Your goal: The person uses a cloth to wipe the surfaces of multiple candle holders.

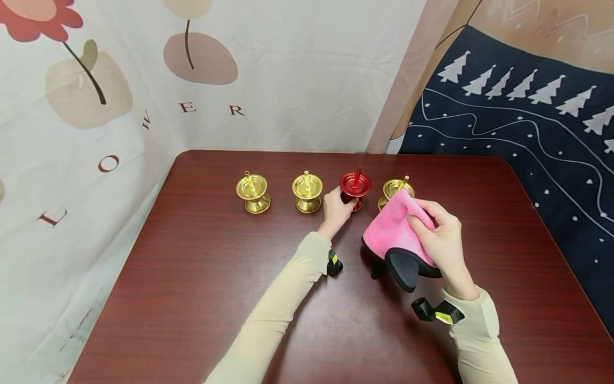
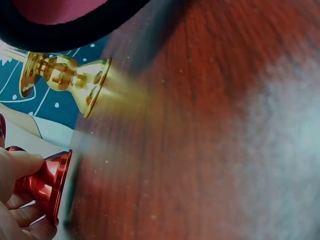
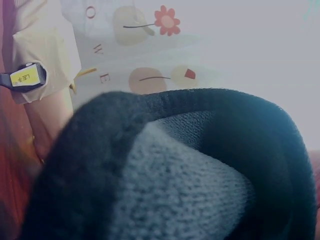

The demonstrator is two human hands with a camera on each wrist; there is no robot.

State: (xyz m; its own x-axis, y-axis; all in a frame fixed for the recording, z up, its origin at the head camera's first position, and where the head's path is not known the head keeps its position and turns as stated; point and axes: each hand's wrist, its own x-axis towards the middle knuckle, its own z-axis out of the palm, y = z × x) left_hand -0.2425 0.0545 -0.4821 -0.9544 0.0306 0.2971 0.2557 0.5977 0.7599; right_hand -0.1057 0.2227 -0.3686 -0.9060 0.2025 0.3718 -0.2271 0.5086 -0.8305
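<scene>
A red metal candle holder (image 1: 356,184) stands in the row at the back of the table, and my left hand (image 1: 337,210) grips its stem from the left. The left wrist view shows the thumb and fingers around the red candle holder (image 2: 52,182) just above its flared base. My right hand (image 1: 443,240) pinches a pink cloth (image 1: 390,229) with black edging and a dark grey underside. The cloth hangs in front of a gold candle holder (image 1: 392,186), hiding part of it. Up close, the cloth's grey side (image 3: 170,185) fills much of the right wrist view.
Two more gold candle holders, one at far left (image 1: 251,192) and one beside my left hand (image 1: 307,193), stand upright on the dark red-brown table (image 1: 216,277). Behind hang a pale printed curtain (image 1: 307,64) and a navy cloth with white trees (image 1: 508,128).
</scene>
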